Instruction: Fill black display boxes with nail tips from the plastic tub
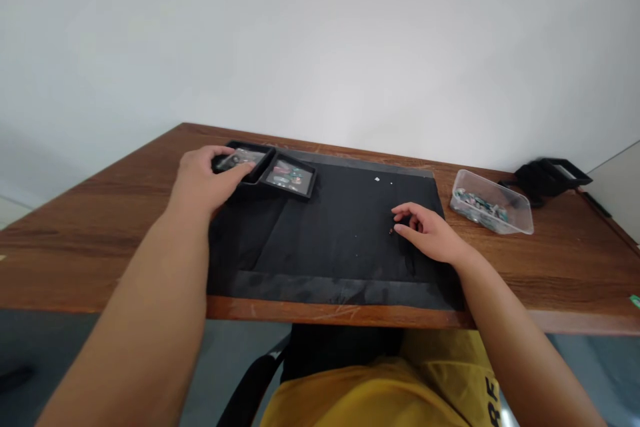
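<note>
My left hand (203, 177) reaches over the left part of a black case (265, 167). Its thumb and fingers close on a clear, shiny flat packet (245, 157); motion blur hides its contents. Joined to this part on the right is a second black-framed tray (311, 183), tilted, with several shiny green and pink pieces on a grey backing. Low over the black mat (320, 240), my right hand (425, 232) has its fingers curled, with a gap between thumb and fingertips. A tiny reddish-brown bit (391, 231) shows beside the thumb tip.
Right of the mat stands a clear plastic box (520, 213) with many shiny green and pink pieces. Behind it, black open cases (553, 177) lie near the wall. White specks (377, 179) dot the mat. The wooden table (100, 233) meets a white wall at the back.
</note>
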{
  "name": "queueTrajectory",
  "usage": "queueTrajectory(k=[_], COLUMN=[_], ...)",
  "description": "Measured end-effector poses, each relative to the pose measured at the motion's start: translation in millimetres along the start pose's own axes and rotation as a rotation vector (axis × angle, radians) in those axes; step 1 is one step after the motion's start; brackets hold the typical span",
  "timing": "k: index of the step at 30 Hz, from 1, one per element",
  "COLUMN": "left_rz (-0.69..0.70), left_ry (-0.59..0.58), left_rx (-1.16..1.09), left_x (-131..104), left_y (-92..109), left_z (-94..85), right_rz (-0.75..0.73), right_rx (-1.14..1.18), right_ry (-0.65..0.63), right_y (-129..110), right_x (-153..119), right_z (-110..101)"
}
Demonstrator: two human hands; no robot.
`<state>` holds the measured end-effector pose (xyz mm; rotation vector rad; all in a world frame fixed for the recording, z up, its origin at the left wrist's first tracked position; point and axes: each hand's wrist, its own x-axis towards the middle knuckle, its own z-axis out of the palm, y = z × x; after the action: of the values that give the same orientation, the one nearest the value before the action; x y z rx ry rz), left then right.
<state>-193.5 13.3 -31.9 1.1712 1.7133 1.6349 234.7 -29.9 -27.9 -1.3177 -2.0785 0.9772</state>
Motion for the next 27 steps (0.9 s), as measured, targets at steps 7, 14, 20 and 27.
queueTrajectory(k=[7, 14, 20, 27], left_rz=[0.132, 0.083, 0.026, -0.009], left_ry=[0.032, 0.005, -0.023, -0.034], left_rx=[0.282, 0.366, 0.489, 0.567], left_x=[-9.5, -13.8, -18.8, -28.0], left_y=[8.1, 15.1, 26.1, 41.9], left_z=[2.0, 2.1, 4.8, 5.3], right_rz=[0.008, 0.006, 0.012, 0.006], right_rx=[-0.004, -0.008, -0.02, -0.014], right_ry=[-0.003, -0.002, -0.002, 0.007], right_y=[-1.6, -3.2, -4.0, -2.9], right_x=[-0.9, -2.1, -2.3, -2.0], right_z=[0.0, -0.4, -0.2, 0.5])
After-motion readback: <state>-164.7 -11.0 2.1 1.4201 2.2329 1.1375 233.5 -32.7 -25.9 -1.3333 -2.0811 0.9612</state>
